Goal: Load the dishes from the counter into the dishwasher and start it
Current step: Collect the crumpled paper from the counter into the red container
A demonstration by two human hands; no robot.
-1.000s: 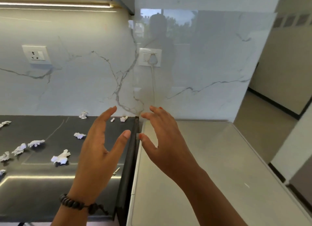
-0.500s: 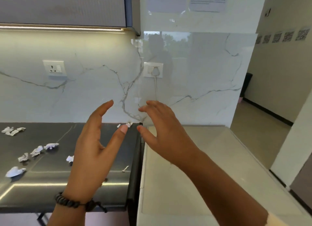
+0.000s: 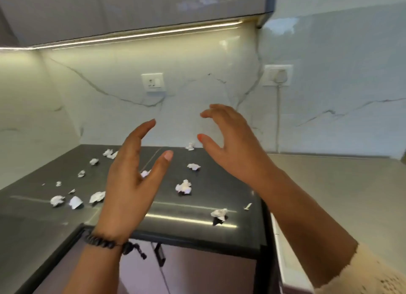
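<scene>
Left hand [image 3: 129,179] and right hand [image 3: 232,144], both spread and grasping nothing, above the dark glossy stone counter [image 3: 197,216] strewn with crumpled white paper scraps [image 3: 184,186]; with no dishes visible, loading may stall.

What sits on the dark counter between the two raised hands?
Head view: between the left hand and right hand lie crumpled paper scraps on the dark counter; no dishes.

Both hands [image 3: 129,183] [image 3: 232,144] hover (empty) over littered counter [image 3: 219,197].
</scene>
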